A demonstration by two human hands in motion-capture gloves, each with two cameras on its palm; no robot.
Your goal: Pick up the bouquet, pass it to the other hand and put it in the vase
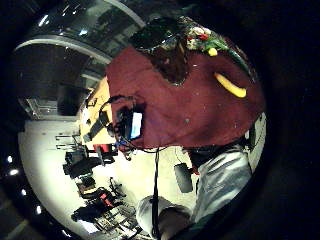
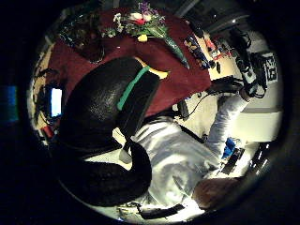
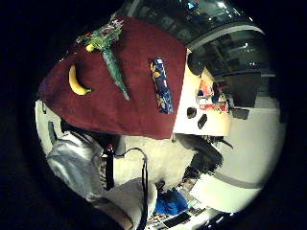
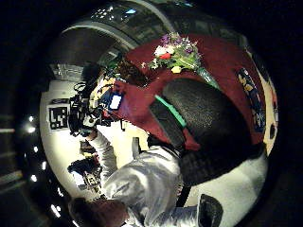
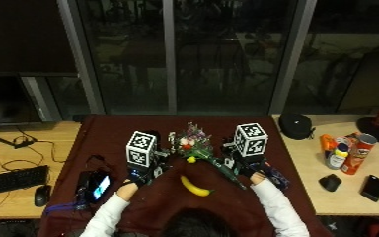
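While both hands hover over the dark red cloth (image 5: pixel 110 143) in the outside view, nothing is picked up yet. The bouquet (image 5: pixel 199 150) lies flat between them, blooms toward the windows, wrapped stems slanting toward your right hand (image 5: pixel 250 165). A banana (image 5: pixel 195 186) lies nearer you, just short of the stems. Your left hand (image 5: pixel 140 170) sits beside the blooms; markers hide the fingers of both hands here, and the vase cannot be made out clearly from this angle.

Left little finger side palm view: the vase (image 1: pixel 167 50), dark glass, stands on the cloth, with the bouquet's blooms just beside it and the banana apart. No finger shows.

Left thumb side palm view: black gloved fingers (image 2: pixel 110 103) hang loosely curled before the lens, holding nothing. Bouquet and vase lie beyond them on the cloth.

Right little finger side palm view: the bouquet (image 3: pixel 108 52) runs bloom to stem tip across the cloth, banana on one side, a patterned blue pouch (image 3: pixel 161 85) on the other. No fingers are visible.

Right thumb side palm view: gloved fingers (image 4: pixel 203 118) arch over the cloth, relaxed and empty, the stems passing under them.

My read: you are at the reach. Close on the wrapped stems around mid-length, not the blooms, so the far end stays free for the receiving hand. Lift level, clear of the banana, and hand over above the cloth, away from the vase's rim.
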